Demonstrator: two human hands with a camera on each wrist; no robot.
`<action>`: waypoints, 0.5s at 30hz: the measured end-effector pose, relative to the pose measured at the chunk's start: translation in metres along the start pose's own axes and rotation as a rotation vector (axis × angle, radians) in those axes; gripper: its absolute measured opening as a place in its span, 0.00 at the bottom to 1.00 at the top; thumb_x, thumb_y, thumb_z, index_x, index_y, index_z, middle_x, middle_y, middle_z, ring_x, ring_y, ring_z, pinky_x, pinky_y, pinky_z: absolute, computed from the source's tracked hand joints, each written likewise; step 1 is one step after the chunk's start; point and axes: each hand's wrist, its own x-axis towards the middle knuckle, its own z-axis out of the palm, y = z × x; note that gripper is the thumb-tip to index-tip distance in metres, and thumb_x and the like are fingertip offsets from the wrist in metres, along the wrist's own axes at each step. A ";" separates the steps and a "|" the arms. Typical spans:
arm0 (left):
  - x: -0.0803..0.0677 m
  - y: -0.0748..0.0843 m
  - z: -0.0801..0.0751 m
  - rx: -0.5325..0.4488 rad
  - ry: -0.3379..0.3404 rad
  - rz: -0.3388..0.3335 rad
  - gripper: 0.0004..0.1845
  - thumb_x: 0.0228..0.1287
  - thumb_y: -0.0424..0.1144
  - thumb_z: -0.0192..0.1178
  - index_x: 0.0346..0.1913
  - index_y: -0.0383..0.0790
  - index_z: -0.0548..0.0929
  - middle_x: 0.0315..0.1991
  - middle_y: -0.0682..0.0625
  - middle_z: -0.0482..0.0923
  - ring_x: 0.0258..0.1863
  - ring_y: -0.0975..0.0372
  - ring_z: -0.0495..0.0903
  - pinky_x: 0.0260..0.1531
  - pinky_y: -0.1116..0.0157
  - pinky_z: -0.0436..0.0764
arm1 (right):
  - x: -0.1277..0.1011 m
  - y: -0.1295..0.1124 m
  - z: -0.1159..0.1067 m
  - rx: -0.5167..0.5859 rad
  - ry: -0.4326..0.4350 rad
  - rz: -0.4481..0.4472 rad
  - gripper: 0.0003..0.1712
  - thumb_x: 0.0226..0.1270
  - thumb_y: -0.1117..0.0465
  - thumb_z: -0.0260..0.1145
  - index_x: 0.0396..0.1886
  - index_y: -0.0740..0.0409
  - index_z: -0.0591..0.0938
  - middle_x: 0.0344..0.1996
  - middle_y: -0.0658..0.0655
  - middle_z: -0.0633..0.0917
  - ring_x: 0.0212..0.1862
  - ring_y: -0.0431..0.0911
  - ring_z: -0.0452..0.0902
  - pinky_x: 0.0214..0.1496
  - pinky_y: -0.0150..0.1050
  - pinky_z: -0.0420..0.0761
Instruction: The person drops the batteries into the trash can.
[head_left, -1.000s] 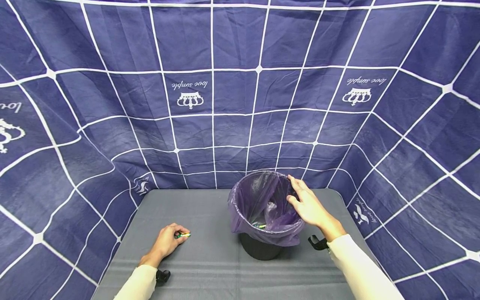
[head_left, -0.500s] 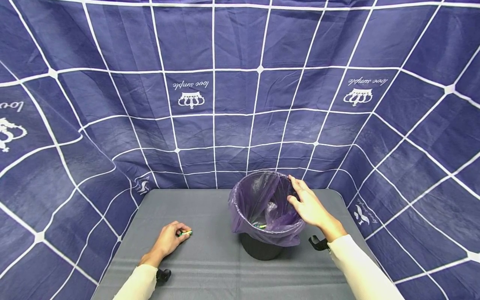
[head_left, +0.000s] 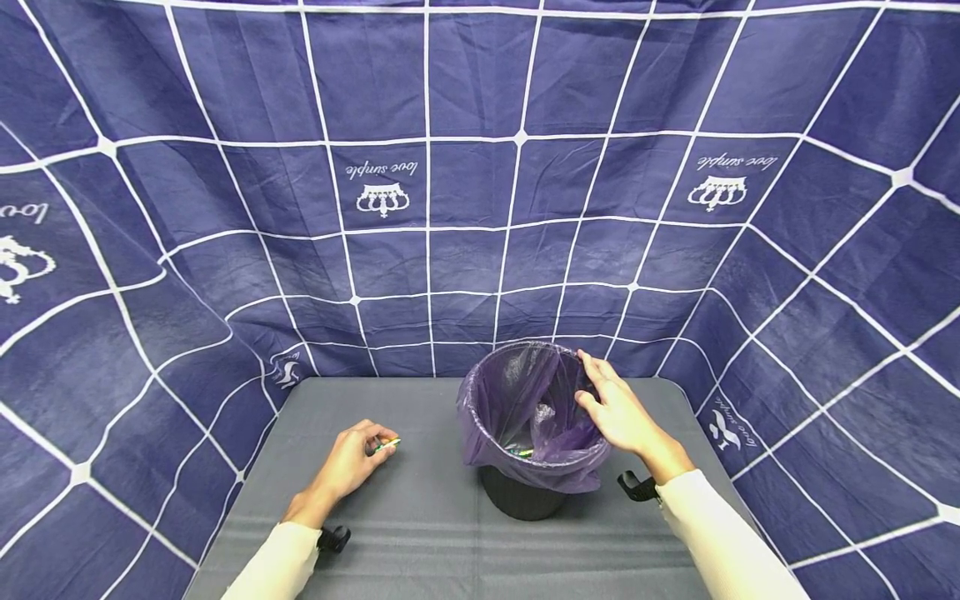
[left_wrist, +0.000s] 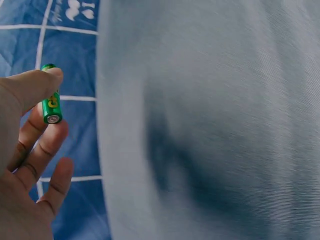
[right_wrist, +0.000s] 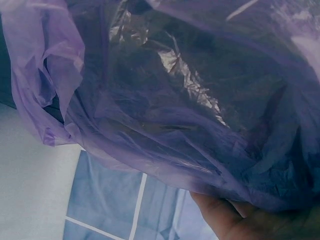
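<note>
In the left wrist view a small green battery point(left_wrist: 52, 107) with yellow lettering is pinched by the thumb and fingers of my left hand point(left_wrist: 35, 145). The head view has that left hand point(head_left: 354, 458) over the left part of the table, the battery point(head_left: 387, 445) poking out past the fingertips. A black bin point(head_left: 521, 493) lined with a purple plastic bag point(head_left: 487, 433) stands right of centre. My right hand point(head_left: 618, 412) rests on its right rim, fingers extended and thumb over the opening. Folds of the bag point(right_wrist: 150, 145) fill most of the right wrist view.
Green-yellow items point(head_left: 520, 452) lie inside the bin. The grey tabletop point(head_left: 420, 533) reaches back to a blue cloth point(head_left: 465, 183) with white grid lines, which hangs behind and on both sides. Black straps point(head_left: 637, 486) sit at both wrists.
My left hand has moved forward and slightly right with the battery pinched in it. The right hand and the bin have stayed in place.
</note>
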 end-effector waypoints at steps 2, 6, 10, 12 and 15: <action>0.005 0.008 -0.003 0.001 0.012 0.035 0.12 0.64 0.28 0.85 0.44 0.47 0.97 0.36 0.58 0.88 0.33 0.65 0.83 0.37 0.62 0.85 | 0.000 -0.001 0.000 -0.001 -0.001 -0.003 0.42 0.86 0.62 0.62 0.91 0.73 0.64 0.82 0.76 0.75 0.84 0.73 0.73 0.87 0.74 0.71; 0.016 0.025 -0.009 0.006 0.021 0.093 0.11 0.66 0.29 0.84 0.45 0.46 0.97 0.38 0.57 0.89 0.34 0.61 0.85 0.38 0.60 0.86 | 0.000 -0.003 -0.001 0.001 0.001 -0.008 0.42 0.85 0.63 0.63 0.91 0.72 0.64 0.82 0.76 0.76 0.84 0.73 0.74 0.87 0.74 0.71; 0.029 0.045 -0.017 0.014 0.010 0.120 0.09 0.69 0.30 0.83 0.47 0.47 0.97 0.39 0.58 0.89 0.36 0.60 0.87 0.39 0.60 0.87 | 0.000 -0.003 -0.002 0.006 0.001 -0.003 0.42 0.85 0.63 0.63 0.92 0.72 0.64 0.83 0.76 0.75 0.84 0.73 0.73 0.87 0.75 0.71; 0.036 0.056 -0.020 0.026 0.012 0.139 0.09 0.70 0.31 0.82 0.47 0.46 0.96 0.39 0.57 0.89 0.36 0.61 0.87 0.40 0.61 0.87 | 0.000 -0.003 -0.002 0.008 -0.005 0.001 0.42 0.85 0.63 0.62 0.92 0.72 0.64 0.83 0.76 0.75 0.85 0.74 0.73 0.87 0.75 0.70; 0.045 0.075 -0.026 0.039 0.024 0.173 0.08 0.71 0.32 0.82 0.48 0.46 0.96 0.40 0.57 0.90 0.36 0.62 0.86 0.40 0.62 0.87 | 0.000 -0.002 -0.002 0.010 -0.014 0.007 0.42 0.86 0.62 0.62 0.92 0.72 0.63 0.83 0.76 0.75 0.85 0.74 0.72 0.88 0.75 0.70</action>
